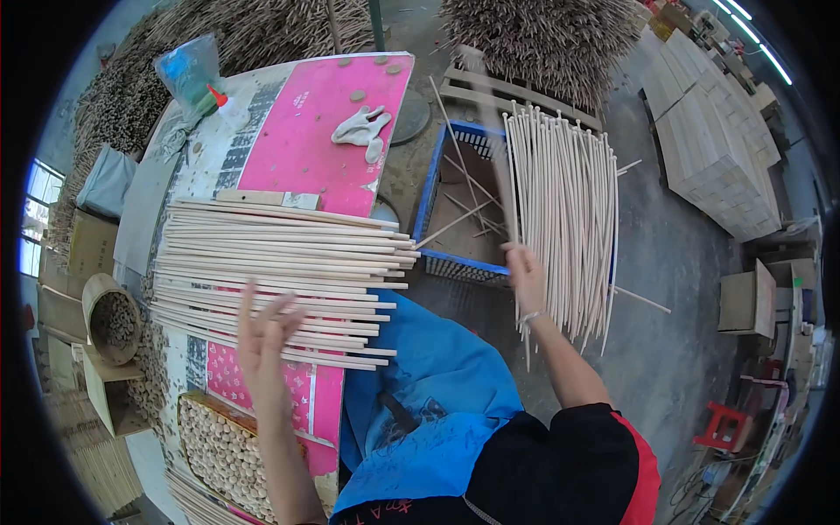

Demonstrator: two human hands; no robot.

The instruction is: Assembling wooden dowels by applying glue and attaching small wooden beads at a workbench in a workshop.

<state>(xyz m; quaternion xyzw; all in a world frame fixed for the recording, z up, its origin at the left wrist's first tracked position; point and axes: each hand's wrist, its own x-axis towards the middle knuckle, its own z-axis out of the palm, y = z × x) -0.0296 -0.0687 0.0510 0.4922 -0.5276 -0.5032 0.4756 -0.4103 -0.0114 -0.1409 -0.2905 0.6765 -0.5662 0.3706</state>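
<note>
Left hand point(267, 337) flat and open over the near edge of the stick pile point(280, 262), fingers spread, gripping nothing. Sticks long, thin and pale, lying side by side across the middle of the pink tabletop point(324, 122), ends poking past its right edge. Fingertips just touching or just above the nearest sticks; hard to tell which.

Right hand point(525, 276) out past the right edge of the tabletop, closed around one long stick point(499, 166) that looks blurry. Stick pointing away, up over the blue crate point(429, 201).

Blue crate on the floor just beside the tabletop, with a few loose sticks lying crossed inside. Second bunch of sticks point(564, 219) resting across the crate's right side, just beside the right hand.

Tray of small round wooden pieces point(219, 451) at the near corner of the tabletop, below the left hand. Round basket point(109, 319) off the left edge, full of small bits. White gloves point(363, 127) on the far part of the tabletop.
</note>
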